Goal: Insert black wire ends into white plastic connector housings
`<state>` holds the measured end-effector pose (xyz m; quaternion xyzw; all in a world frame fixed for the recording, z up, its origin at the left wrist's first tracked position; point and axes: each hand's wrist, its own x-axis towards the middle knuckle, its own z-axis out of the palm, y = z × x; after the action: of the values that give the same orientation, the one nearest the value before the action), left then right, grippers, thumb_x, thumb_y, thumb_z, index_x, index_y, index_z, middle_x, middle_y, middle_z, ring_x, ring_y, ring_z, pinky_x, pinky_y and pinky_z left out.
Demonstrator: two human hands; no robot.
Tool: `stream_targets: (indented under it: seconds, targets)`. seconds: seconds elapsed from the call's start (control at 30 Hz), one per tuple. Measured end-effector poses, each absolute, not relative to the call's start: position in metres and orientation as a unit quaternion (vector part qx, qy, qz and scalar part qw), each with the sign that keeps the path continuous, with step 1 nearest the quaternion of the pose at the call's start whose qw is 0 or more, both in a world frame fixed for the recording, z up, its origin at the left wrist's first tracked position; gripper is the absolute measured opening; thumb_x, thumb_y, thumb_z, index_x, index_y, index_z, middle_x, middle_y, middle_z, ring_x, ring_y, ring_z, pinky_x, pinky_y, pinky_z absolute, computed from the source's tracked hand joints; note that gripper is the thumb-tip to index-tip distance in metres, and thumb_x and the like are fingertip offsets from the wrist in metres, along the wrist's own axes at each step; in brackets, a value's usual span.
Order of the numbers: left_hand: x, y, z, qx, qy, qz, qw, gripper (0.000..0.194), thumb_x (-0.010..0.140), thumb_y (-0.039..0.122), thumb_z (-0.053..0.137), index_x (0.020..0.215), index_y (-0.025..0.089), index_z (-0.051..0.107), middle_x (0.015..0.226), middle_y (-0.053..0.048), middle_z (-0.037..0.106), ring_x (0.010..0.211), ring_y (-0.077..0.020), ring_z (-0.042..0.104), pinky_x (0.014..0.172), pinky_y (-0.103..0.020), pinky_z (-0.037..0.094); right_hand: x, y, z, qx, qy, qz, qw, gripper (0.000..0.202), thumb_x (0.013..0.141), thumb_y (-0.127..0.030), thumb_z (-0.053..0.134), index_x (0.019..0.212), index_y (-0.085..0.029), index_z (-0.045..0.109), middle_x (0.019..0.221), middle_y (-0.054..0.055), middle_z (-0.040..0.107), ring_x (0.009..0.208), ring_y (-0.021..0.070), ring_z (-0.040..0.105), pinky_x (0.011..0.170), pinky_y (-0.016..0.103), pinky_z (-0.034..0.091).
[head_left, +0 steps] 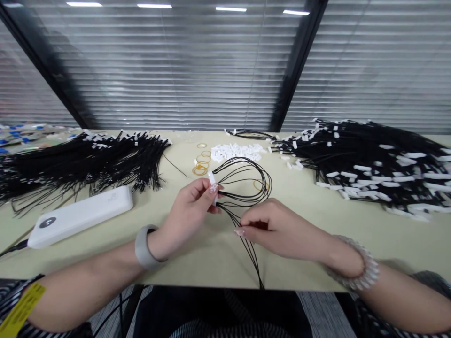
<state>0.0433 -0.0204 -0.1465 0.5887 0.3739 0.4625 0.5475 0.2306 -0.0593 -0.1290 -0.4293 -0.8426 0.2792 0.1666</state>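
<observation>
My left hand (195, 199) pinches a long white connector (211, 177) near the middle of the table. Thin black wires (262, 180) come out of the connector; some curve round in a loop to the right, and their lower ends hang over the table's front edge. My right hand (262, 223) is closed around part of these wires, with thumb and index finger together just right of the connector. Beyond my left hand lie yellow rubber bands (200, 170) and a heap of small white connectors (236, 151). Another rubber band shows through the wire loop.
Black wires (88, 162) are piled at the left, behind a white power bank (82, 216) with a cable. A large pile of black wires with white ends (369, 159) covers the right. The table (169, 267) ends in front of a window with blinds.
</observation>
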Motion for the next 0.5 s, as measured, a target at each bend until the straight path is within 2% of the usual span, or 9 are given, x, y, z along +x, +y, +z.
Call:
stream_targets:
  seconds: [0.1,0.2,0.33,0.4,0.5]
  targets:
    - [0.0432,-0.0207,-0.1461,0.588,0.364,0.466,0.552,0.019,0.083,0.032,0.054,0.075,0.015,0.054,0.078,-0.001,0.054,0.065,-0.0080,0.049,0.057,-0.019,0.047,0.2295,-0.0587,-0.1301,-0.456,-0.806,0.324,0.192,0.036,0.089,-0.035,0.040,0.061,-0.015,0.049,0.051,-0.006,0.040,0.049,0.0054,0.034,0.046,0.019,0.029]
    - [0.0437,-0.0214,-0.1443,0.579,0.365,0.475,0.553,0.019,0.082,0.031,0.054,0.073,0.015,0.052,0.082,-0.002,0.055,0.065,-0.0082,0.050,0.058,-0.019,0.048,0.2289,-0.0606,-0.1279,-0.485,-0.788,0.298,0.233,0.033,0.090,-0.033,0.039,0.065,-0.016,0.052,0.055,-0.004,0.049,0.051,0.0055,0.043,0.050,0.019,0.034]
    - [0.0441,-0.0217,-0.1429,0.578,0.375,0.475,0.547,0.020,0.082,0.032,0.054,0.073,0.015,0.052,0.081,-0.001,0.055,0.064,-0.0082,0.050,0.058,-0.020,0.048,0.2278,-0.0641,-0.1290,-0.498,-0.800,0.184,0.279,0.023,0.079,-0.040,0.057,0.073,-0.018,0.053,0.056,-0.005,0.049,0.050,0.0059,0.041,0.048,0.019,0.032]
    - [0.0442,-0.0216,-0.1432,0.586,0.376,0.469,0.543,0.019,0.082,0.032,0.053,0.073,0.015,0.053,0.078,0.000,0.054,0.064,-0.0083,0.050,0.058,-0.021,0.048,0.2271,-0.0653,-0.1317,-0.486,-0.824,0.128,0.262,0.026,0.076,-0.042,0.061,0.072,-0.018,0.053,0.060,-0.004,0.051,0.053,0.0069,0.043,0.051,0.020,0.032]
    - [0.0443,-0.0217,-0.1438,0.597,0.374,0.464,0.537,0.018,0.083,0.030,0.052,0.074,0.015,0.054,0.076,0.000,0.053,0.062,-0.0082,0.049,0.057,-0.020,0.047,0.2256,-0.0662,-0.1341,-0.472,-0.854,0.064,0.209,0.021,0.083,-0.032,0.052,0.068,-0.017,0.053,0.062,-0.002,0.052,0.058,0.0085,0.045,0.055,0.022,0.032]
